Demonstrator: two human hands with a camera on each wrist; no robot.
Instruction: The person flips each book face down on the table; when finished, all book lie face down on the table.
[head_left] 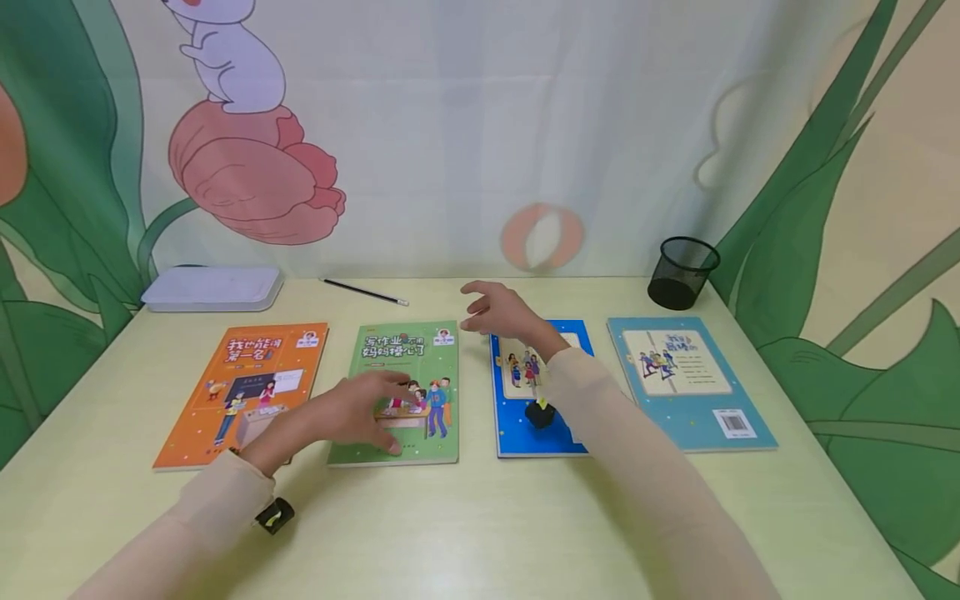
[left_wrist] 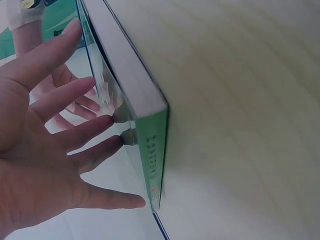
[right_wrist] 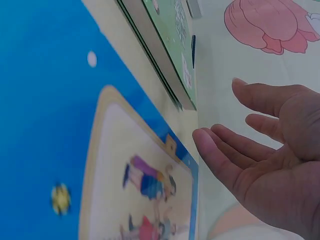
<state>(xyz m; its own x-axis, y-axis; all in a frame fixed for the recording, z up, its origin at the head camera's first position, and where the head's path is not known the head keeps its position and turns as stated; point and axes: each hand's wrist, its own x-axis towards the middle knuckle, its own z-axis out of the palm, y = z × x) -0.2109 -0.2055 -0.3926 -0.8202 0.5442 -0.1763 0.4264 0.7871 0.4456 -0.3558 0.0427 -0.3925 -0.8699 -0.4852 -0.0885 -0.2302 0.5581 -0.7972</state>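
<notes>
The green book [head_left: 431,367] lies flat, cover up, left of centre on the pale table [head_left: 450,533]; we see its long axis run near to far, with the title at the far end reading upright from the near side. Beside it we find the orange book [head_left: 247,387] to the left, its far end slanting right, then the blue book [head_left: 517,400] and the teal book [head_left: 690,383] to the right. We see the left hand [head_left: 360,408] released, fingers spread over the green cover; we cannot tell whether the fingertips touch it. The right hand [head_left: 502,312], holding nothing, hangs loosely bent in the air above the far left part of the blue book. At the far edge we see a whitish pencil case [head_left: 213,287] on the left, a black mesh cup [head_left: 682,271] on the right and, right of the case, a pencil [head_left: 363,292].
</notes>
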